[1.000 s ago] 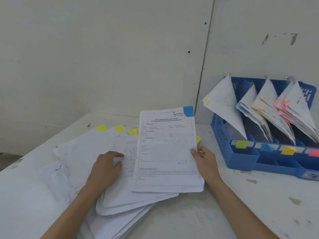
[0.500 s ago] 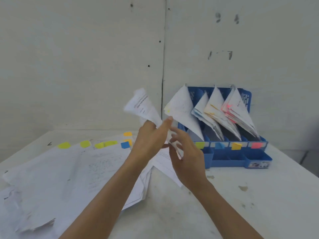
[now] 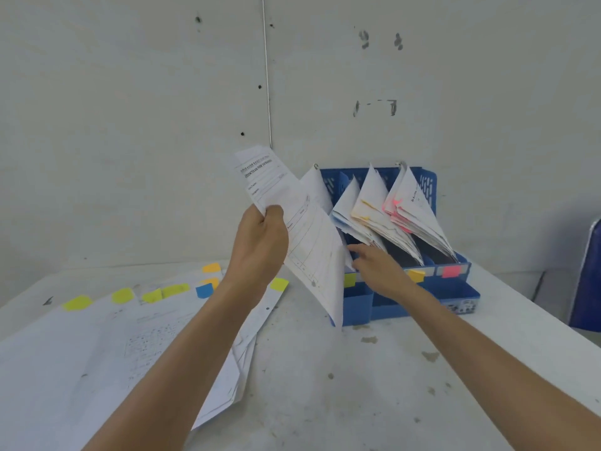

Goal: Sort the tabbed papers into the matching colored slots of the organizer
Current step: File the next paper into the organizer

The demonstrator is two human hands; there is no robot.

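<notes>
Sorting at a white table [image 3: 357, 385]: at far left lies the loose pile of white papers [image 3: 97, 346] with yellow, orange and blue tabs, not yet filed. Our left hand [image 3: 260, 242] pinches a white printed sheet [image 3: 312, 252] by its edge, held aloft just left of the blue plastic organizer [image 3: 426, 187]; its tab is out of sight. Our right hand [image 3: 377, 268], fingers straight and gripping nothing, reaches the foot of the blue-edged bundle [image 3: 346, 206] in the second slot. Done well, we judge, that hand parts the bundle wide and the sheet enters lower corner first, lest it buckle. Left to right, the slots hold plain white paper [image 3: 313, 187], the blue-edged bundle, yellow-tabbed papers [image 3: 374, 203] and pink-tabbed papers [image 3: 413, 209].
</notes>
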